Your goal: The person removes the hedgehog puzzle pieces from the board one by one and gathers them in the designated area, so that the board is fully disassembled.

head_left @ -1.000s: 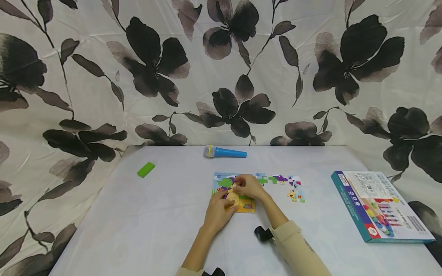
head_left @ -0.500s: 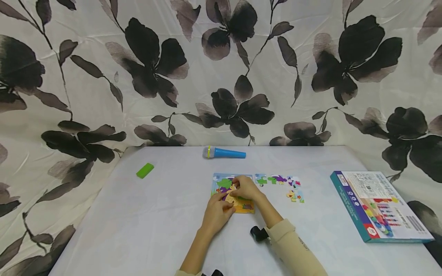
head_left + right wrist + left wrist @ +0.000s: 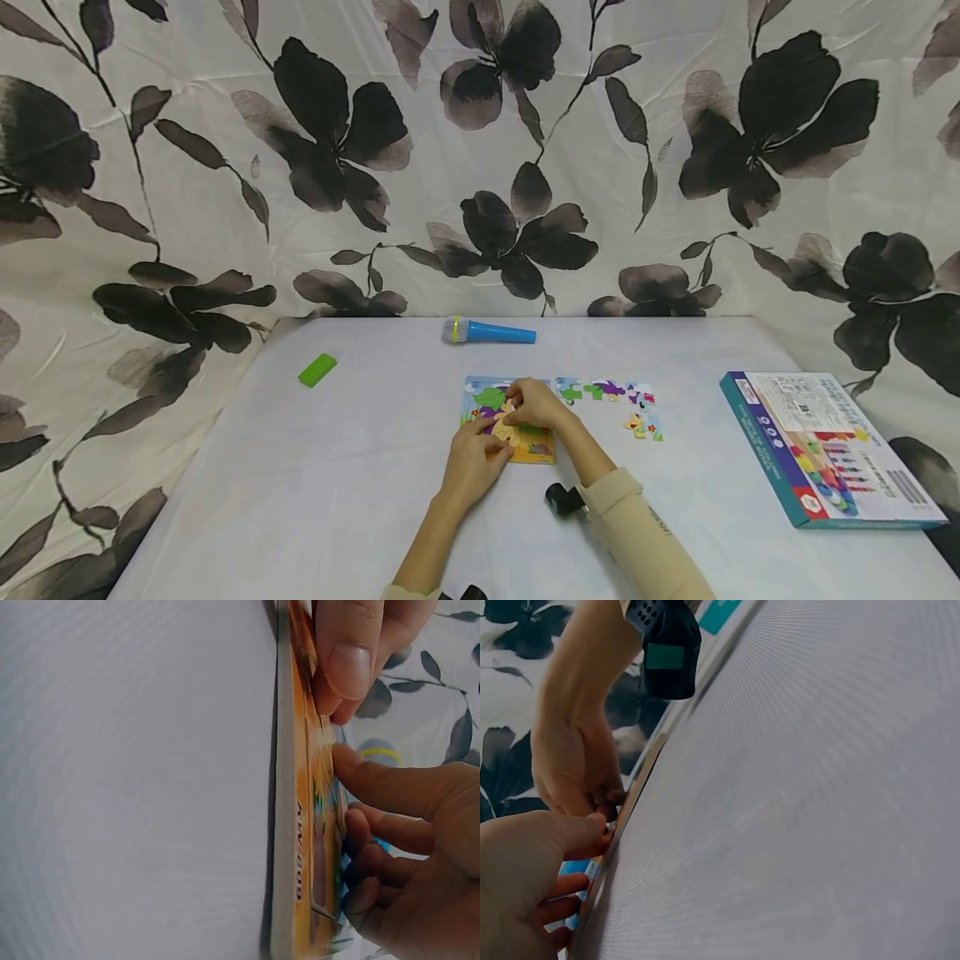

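A jigsaw puzzle board (image 3: 534,450) with a coloured cartoon picture lies flat on the white table, both hands over it. My right hand (image 3: 536,404) reaches in from the right, thumb and index finger bent about a small yellowish puzzle piece (image 3: 507,407) near the board's middle. In the right wrist view, the fingertips of this right hand (image 3: 412,832) meet the board's surface. My left hand (image 3: 468,462) rests along the board's left and lower part, fingers lightly bent and thumb extended. The left wrist view shows the left hand (image 3: 525,870) at the board's edge.
Several loose puzzle pieces (image 3: 603,389) lie right of the board. A blue toy microphone (image 3: 498,332) lies at the table's back edge, a green block (image 3: 317,370) at the left. At the right lies a large flat box (image 3: 832,450). Patterned cloth hangs behind.
My right forearm has shifted slightly left, while its fingers stay at the same spot on the board. The left hand has barely moved, its thumb drawing slightly in.
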Available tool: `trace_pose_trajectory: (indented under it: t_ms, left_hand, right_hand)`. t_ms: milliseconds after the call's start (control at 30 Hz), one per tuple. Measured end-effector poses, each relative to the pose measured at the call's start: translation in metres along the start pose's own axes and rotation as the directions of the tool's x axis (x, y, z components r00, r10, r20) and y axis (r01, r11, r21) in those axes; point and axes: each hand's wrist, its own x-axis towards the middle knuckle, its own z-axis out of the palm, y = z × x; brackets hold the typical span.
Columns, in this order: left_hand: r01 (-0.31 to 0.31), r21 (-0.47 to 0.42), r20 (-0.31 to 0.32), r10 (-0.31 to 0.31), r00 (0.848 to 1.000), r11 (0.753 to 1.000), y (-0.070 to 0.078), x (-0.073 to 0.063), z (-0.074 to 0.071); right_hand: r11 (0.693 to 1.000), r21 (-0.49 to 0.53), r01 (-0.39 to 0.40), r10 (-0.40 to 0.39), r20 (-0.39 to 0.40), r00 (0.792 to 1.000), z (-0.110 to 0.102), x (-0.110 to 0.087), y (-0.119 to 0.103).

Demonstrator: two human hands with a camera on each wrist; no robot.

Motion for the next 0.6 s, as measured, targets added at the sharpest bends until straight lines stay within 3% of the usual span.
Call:
trace_pose_trajectory:
  t_ms: [600]
  left_hand:
    - [0.001, 0.000, -0.007, -0.001, 1.000, 1.000, 0.0006, 0.0002, 0.0004]
  right_hand:
    - [0.996, 0.071, -0.048, 0.043, 0.065, 0.997, -0.0039, 0.0062, 0.0035]
